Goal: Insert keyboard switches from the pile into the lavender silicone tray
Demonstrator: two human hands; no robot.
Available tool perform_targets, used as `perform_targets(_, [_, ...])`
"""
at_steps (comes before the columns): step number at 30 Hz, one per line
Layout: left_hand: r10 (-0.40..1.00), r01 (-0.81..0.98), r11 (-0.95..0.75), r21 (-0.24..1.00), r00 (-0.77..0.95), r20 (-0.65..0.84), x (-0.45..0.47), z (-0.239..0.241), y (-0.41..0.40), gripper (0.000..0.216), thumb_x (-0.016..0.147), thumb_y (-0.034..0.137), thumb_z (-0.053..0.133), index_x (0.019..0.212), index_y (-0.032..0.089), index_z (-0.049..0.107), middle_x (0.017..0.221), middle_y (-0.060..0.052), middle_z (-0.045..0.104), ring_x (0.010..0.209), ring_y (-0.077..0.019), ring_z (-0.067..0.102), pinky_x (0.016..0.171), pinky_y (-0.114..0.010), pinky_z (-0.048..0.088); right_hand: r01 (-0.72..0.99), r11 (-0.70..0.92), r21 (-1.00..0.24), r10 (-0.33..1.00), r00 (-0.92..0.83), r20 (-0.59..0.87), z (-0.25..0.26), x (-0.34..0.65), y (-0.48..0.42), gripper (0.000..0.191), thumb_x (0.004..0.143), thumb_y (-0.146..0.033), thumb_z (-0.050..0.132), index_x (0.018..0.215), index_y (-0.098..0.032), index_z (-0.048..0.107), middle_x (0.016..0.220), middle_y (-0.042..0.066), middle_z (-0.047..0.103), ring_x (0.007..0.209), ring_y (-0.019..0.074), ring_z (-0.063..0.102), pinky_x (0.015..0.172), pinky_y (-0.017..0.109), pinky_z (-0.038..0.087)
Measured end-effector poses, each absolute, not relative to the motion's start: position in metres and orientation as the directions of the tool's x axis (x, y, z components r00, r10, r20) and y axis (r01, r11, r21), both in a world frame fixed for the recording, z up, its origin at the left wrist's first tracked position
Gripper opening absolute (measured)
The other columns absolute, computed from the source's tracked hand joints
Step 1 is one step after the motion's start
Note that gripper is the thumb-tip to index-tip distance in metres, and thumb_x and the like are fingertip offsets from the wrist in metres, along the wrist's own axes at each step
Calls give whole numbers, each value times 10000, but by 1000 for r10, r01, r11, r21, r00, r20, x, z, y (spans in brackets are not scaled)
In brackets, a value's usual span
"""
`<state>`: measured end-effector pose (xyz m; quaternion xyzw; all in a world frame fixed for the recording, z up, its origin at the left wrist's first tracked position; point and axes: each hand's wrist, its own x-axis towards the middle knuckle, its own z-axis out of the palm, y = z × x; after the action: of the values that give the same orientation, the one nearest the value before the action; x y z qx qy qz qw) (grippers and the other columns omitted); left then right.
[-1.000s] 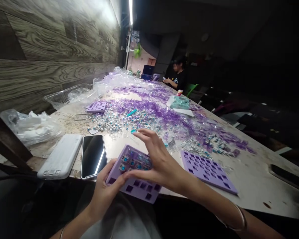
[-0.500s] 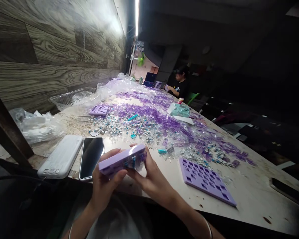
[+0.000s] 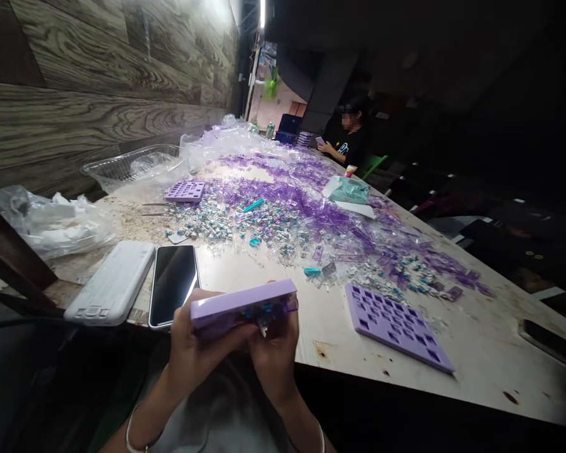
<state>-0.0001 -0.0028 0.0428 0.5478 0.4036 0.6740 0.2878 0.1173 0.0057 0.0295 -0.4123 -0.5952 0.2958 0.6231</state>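
Both my hands hold a purple switch tray [image 3: 243, 299] at the near table edge, tipped so its back faces up. My left hand [image 3: 195, 349] grips its left end with the thumb on the rim. My right hand [image 3: 276, 352] is closed under its right end, where blue-and-clear key switches [image 3: 266, 314] show beneath. Another purple tray [image 3: 396, 326] with square holes lies flat on the table to the right. A long heap of loose switches and purple housings [image 3: 292, 217] covers the table beyond.
A black phone [image 3: 173, 284] and a white power bank [image 3: 112, 283] lie left of my hands. Further back are a small purple tray [image 3: 185, 190], a clear plastic tub [image 3: 132, 168] and crumpled bags [image 3: 51, 220]. Another person [image 3: 346, 135] sits at the far end.
The tray went from lying face-up with my right fingers pressing on it to turned over and pulled toward me; my right hand moved beneath its right end.
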Motion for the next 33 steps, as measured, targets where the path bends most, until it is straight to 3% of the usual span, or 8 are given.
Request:
perform_targets(13, [834,-36,-492,870,-307,459,12,46,-13,318,648,233,843,844,229,592,711,75,604,596,-86,614,546,-147,534,142,504,-852,848,104,519,41,122,-5,245,841,-338,641,1015,-260,487,782,8,536,649,165,564,566,266,521])
perform_targets(15, [838,-39,-487,872,-302,455,15,46,-15,351,640,251,850,877,235,592,752,69,599,634,-87,621,573,-143,541,153,507,-848,848,86,523,43,128,-8,351,837,-338,665,1127,-265,480,894,27,568,740,164,603,641,259,551])
perform_targets(18, [845,-76,-493,867,-279,456,15,47,-16,442,642,335,851,988,258,586,889,47,617,745,-98,643,645,-151,558,172,497,-851,861,24,508,45,139,-11,560,831,-354,687,1317,-295,413,1187,69,531,1047,191,598,888,298,541])
perform_targets(21, [835,-110,-533,839,-226,501,12,48,-13,501,641,349,852,1045,273,565,931,44,623,757,-93,658,630,-132,555,120,434,-893,901,-31,434,44,143,-11,573,860,-331,662,1366,-311,394,1301,66,501,1185,197,551,1008,324,486])
perform_targets(26, [785,-65,-616,785,-136,604,8,44,-11,416,734,294,786,1082,238,566,949,-13,666,789,-140,688,651,-185,580,33,400,-916,914,51,401,40,142,-12,546,842,-345,688,1334,-310,455,1285,53,552,1148,203,583,980,312,502])
perform_targets(29, [762,-46,-641,766,-158,628,8,39,-11,375,758,237,758,1083,232,571,980,-28,681,825,-157,693,691,-217,589,-42,381,-924,924,-8,381,43,145,-15,464,893,-441,599,1324,-305,493,1291,64,566,1137,221,599,953,323,516])
perform_targets(31, [759,-34,-640,767,-185,625,7,36,-12,385,744,191,763,1079,242,579,965,-9,683,812,-145,692,685,-204,584,-90,391,-916,912,-95,399,45,149,-16,532,891,-548,544,1360,-306,470,1318,72,551,1136,229,598,947,325,518])
perform_targets(33, [754,-7,-645,764,-167,635,4,34,-12,423,729,165,772,1098,252,585,965,1,692,794,-142,697,676,-201,583,-93,404,-910,900,-135,413,46,150,-17,631,835,-572,613,1389,-333,426,1293,57,553,1086,207,607,907,291,528])
